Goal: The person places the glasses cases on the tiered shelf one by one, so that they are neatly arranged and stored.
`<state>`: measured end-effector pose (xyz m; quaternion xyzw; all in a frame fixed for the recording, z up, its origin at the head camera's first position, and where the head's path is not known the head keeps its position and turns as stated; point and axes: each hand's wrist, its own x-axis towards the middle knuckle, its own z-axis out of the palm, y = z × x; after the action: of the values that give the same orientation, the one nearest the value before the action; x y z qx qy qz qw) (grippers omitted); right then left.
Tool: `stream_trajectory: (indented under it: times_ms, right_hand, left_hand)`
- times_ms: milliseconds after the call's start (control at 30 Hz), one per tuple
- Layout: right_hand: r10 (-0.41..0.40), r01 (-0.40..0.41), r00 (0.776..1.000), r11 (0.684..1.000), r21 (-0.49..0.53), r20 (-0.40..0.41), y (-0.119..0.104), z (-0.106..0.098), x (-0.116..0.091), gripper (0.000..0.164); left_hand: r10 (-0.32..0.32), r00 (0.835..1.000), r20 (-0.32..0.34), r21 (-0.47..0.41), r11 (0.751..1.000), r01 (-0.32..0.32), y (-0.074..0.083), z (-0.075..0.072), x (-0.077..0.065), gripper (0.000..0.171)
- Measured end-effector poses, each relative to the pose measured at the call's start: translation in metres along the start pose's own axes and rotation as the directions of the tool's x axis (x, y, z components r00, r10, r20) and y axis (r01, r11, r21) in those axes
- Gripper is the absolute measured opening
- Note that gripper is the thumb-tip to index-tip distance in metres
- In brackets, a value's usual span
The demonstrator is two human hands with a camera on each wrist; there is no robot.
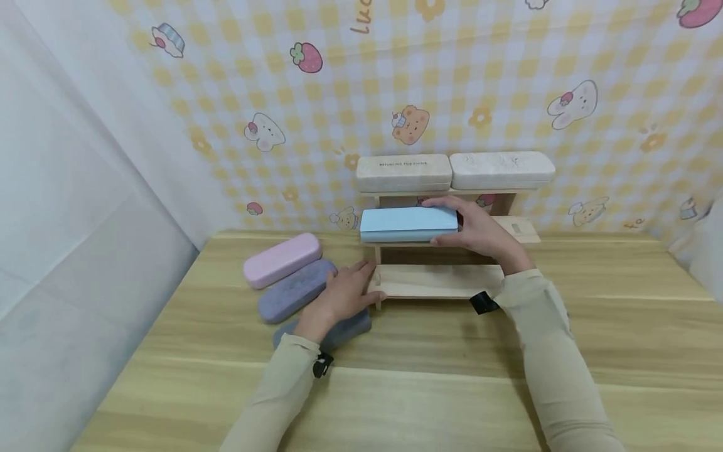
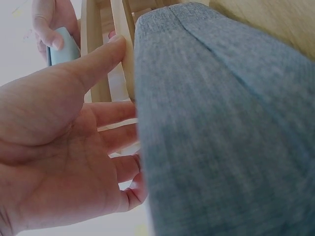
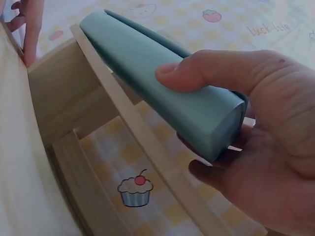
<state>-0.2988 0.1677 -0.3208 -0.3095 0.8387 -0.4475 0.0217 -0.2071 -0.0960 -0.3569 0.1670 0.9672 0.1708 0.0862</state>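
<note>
A light blue glasses case [image 1: 408, 224] lies along the left part of the middle tier of a wooden rack [image 1: 440, 280]. My right hand [image 1: 477, 231] grips its right end, the thumb [image 3: 170, 73] on the front face and the fingers behind. At the left end of the rack's lowest tier, my left hand [image 1: 346, 292] touches the wood with fairly straight fingers and thumb. Under the left wrist lies a grey-blue fabric case [image 2: 221, 128], partly hidden in the head view.
Two pale cases, one beige [image 1: 403, 173] and one whitish [image 1: 503, 171], stand side by side on the top tier. Left of the rack, a pink case [image 1: 282, 260] and a purple-grey case [image 1: 296, 290] lie on the wooden table [image 1: 429, 402]. A checked cloth [image 1: 480, 75] hangs behind.
</note>
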Motion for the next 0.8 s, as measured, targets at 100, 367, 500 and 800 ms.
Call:
stream_trajectory:
  times_ms: [100,367,500,800]
  right_hand:
    - [0.005,-0.005,1.000,1.000,-0.005,0.006,0.000,-0.001,0.002,0.062]
    - [0.005,-0.005,1.000,1.000,0.008,0.024,-0.001,0.002,0.010,0.061]
    - [-0.013,0.014,0.998,1.000,-0.015,0.061,-0.003,0.009,0.015,0.061]
    - [0.041,-0.036,0.998,0.996,-0.079,0.056,-0.003,0.010,0.010,0.061]
  left_hand:
    - [-0.001,1.000,0.003,-0.009,1.000,0.001,0.000,0.001,0.001,0.067]
    - [0.003,1.000,0.002,0.004,1.000,-0.003,-0.002,-0.001,0.002,0.067]
    - [-0.026,1.000,-0.006,0.017,1.000,0.026,-0.004,-0.002,-0.005,0.066]
    - [0.001,1.000,-0.015,0.010,1.000,-0.001,0.002,-0.001,-0.006,0.066]
